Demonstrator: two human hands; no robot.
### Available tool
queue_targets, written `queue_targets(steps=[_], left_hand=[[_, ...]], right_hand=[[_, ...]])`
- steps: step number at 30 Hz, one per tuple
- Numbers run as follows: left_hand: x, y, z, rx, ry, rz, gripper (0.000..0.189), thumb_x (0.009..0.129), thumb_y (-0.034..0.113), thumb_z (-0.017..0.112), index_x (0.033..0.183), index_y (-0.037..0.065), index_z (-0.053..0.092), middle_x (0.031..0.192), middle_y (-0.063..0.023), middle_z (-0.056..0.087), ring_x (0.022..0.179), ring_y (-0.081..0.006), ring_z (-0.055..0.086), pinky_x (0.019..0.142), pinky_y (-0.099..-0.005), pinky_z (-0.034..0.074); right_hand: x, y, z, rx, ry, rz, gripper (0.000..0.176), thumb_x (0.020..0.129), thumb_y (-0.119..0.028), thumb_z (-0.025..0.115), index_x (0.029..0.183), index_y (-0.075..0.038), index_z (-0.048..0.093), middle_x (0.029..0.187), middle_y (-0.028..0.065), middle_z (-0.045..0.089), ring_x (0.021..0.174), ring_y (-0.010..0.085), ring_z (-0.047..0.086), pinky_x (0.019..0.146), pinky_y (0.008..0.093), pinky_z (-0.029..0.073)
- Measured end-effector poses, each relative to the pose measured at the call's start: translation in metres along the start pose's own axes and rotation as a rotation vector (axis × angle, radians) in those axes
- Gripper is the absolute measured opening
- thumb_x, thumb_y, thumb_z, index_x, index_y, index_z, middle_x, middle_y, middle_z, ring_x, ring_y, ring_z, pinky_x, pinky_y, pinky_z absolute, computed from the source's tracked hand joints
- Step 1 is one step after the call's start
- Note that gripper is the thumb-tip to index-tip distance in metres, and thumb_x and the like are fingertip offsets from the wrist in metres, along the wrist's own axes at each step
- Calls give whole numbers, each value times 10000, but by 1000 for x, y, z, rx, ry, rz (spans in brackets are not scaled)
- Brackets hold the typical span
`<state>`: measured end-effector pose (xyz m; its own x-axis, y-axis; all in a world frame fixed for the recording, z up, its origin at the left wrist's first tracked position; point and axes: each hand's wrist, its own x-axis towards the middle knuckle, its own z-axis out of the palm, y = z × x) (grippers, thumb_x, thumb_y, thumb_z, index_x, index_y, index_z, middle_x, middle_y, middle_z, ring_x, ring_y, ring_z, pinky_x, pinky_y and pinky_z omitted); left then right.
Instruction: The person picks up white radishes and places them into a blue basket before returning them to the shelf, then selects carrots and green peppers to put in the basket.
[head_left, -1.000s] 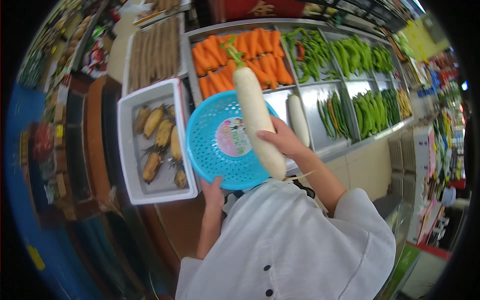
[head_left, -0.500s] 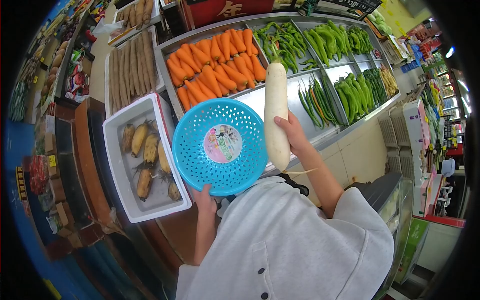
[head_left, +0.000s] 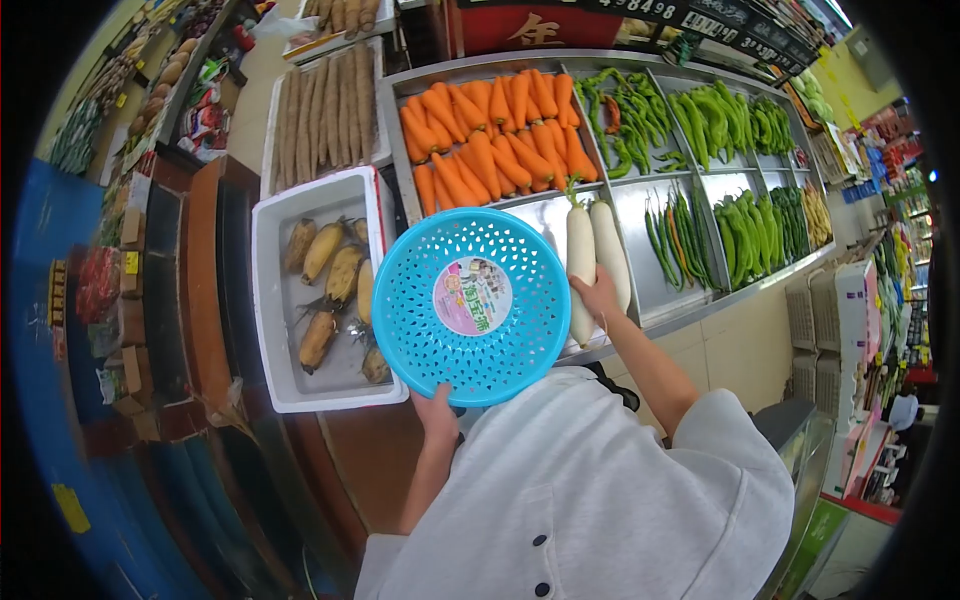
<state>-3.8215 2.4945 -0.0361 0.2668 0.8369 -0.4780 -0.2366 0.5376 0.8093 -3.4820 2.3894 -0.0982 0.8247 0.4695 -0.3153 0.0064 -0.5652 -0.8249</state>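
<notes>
A round blue basket [head_left: 410,340] with a pink and white label inside is tilted toward me, and my left hand [head_left: 436,408] grips its lower rim. To its right, my right hand [head_left: 600,296] has its fingers on a white radish [head_left: 580,240] that lies in the metal display tray. A second white radish [head_left: 608,235] rests right beside it, partly behind my right hand. Just above the basket, orange carrots [head_left: 490,130] fill a tray section.
A white foam box [head_left: 262,300] with several lotus roots stands left of the basket. Long brown roots [head_left: 325,115] lie behind it. Green peppers [head_left: 740,230] fill sections at the right, divided by metal edges. A brown wooden shelf [head_left: 205,270] runs along the left.
My right hand has lowered the radish from above the tray into the metal section, where another radish now shows. The basket stays in my left hand. The view has shifted, so the stall appears further right.
</notes>
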Motion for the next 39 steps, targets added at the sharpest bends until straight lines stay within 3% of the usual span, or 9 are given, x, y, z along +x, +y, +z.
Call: queue_targets(steps=[4,9,19,21,23,25,27,32,39], left_hand=[[-8,8,-4,-104,71,-18,707,710,-106,470,1378,32,285,1325,-137,427,1204,-281,456,1017,-428,376],[-6,17,-21,-247,0,119,694,708,-79,469,1371,36,302,1323,-138,421,1215,-296,435,1049,-441,335],[-18,33,-23,-239,77,163,678,703,-9,494,1359,43,331,1301,-141,437,1205,-307,444,1025,-462,366],[-20,32,-25,-239,86,135,679,704,-7,493,1360,45,328,1296,-139,437,1206,-306,441,1022,-462,370],[-21,33,-26,-241,98,113,680,704,-5,491,1362,47,325,1292,-138,437,1206,-305,438,1018,-461,373],[-22,33,-25,-276,31,118,659,706,-1,488,1346,41,338,1286,-135,436,1206,-300,436,1017,-458,374],[-19,32,-23,-308,38,113,655,704,-26,478,1343,35,344,1284,-137,441,1204,-295,439,1025,-444,365],[-9,25,-22,-274,19,167,673,702,-10,495,1352,42,329,1295,-134,430,1206,-298,435,1027,-444,366],[-29,32,-15,-237,85,191,675,699,-20,494,1350,49,328,1286,-140,439,1197,-296,449,1027,-443,369]], right_hand=[[-10,13,31,-190,10,-114,612,718,-344,746,1193,-39,509,1079,185,630,962,310,630,854,390,486],[-23,11,86,-330,-261,-179,570,752,-405,680,1184,-80,500,1080,214,618,988,378,603,850,462,471],[-38,30,167,67,-549,-204,476,781,-355,635,1139,-52,548,1108,220,601,970,395,599,847,466,470],[-16,6,134,-298,-562,-239,462,795,-329,613,1122,-8,560,1142,222,583,1024,378,570,889,457,451],[13,41,111,-413,-45,-494,486,787,-317,608,1137,15,549,1165,205,567,1079,359,525,921,445,428],[19,6,53,-665,274,-349,470,785,-315,613,1140,-14,546,1110,205,558,1042,352,524,907,467,417],[32,16,14,-844,328,-57,612,753,-286,637,1270,-45,415,1273,147,447,1122,318,472,861,514,424],[35,38,-9,-973,310,-118,734,713,-294,700,1335,-92,368,1332,170,368,1215,347,385,911,557,377],[53,15,-9,-925,296,168,854,700,-302,743,1395,-134,275,1345,164,351,1224,339,364,933,559,359]])
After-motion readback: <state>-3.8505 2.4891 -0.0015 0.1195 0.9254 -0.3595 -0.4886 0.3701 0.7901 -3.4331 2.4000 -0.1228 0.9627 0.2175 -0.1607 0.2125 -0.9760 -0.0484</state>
